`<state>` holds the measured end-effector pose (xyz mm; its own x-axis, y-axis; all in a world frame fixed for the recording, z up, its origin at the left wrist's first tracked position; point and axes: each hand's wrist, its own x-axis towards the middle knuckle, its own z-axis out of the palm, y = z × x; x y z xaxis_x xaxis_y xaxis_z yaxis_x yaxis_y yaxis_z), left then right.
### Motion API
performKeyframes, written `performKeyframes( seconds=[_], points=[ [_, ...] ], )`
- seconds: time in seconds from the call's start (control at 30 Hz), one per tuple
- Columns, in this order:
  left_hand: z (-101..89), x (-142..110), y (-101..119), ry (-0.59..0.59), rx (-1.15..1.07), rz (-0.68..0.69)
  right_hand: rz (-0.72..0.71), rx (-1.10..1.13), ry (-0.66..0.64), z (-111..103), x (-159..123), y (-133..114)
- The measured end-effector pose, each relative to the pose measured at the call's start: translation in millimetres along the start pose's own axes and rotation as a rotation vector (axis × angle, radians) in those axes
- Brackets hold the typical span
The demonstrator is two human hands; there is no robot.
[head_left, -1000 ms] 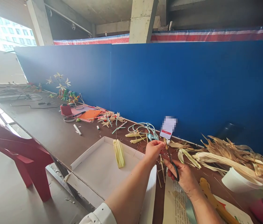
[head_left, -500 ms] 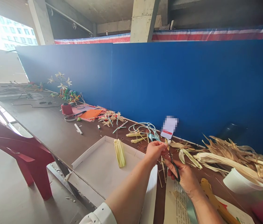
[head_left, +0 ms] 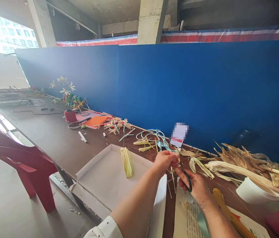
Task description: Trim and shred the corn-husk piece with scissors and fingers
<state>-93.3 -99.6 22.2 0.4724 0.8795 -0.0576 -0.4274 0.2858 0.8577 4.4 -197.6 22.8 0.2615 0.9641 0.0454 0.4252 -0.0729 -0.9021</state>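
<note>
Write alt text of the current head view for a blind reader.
A person's right hand holds scissors close to a small pale piece pinched in the left hand, over a brown table. A pale green husk lies in a shallow white box at left; dried husks are heaped near a white cup at right, before a blue partition.
</note>
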Motion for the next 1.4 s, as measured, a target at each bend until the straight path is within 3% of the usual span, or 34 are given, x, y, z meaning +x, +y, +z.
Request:
performKeyframes(
  seconds=[0.37, 0.6, 0.8, 1.03, 1.4],
  points=[
    [0.7, -2.2, 2.6, 0.002, -0.011, -0.029, 0.060, 0.038, -0.049, -3.3, -1.0, -5.5],
    [0.3, -2.4, 2.5, -0.022, -0.028, 0.001, 0.040, 0.047, 0.090, 2.2, 0.9, -0.2],
    [-4.6, -2.2, 1.0, -0.099, -0.010, 0.000, 0.141, 0.141, 0.193, -5.5, 3.9, 3.2],
    [-6.3, -2.7, 0.2, -0.090, -0.039, -0.007, 0.111, 0.128, 0.171, -5.4, 1.5, -0.3],
    [-6.9, -0.7, 2.7, -0.042, -0.097, 0.030, 0.083, 0.123, 0.016, -0.3, -0.7, 0.2]
  ],
)
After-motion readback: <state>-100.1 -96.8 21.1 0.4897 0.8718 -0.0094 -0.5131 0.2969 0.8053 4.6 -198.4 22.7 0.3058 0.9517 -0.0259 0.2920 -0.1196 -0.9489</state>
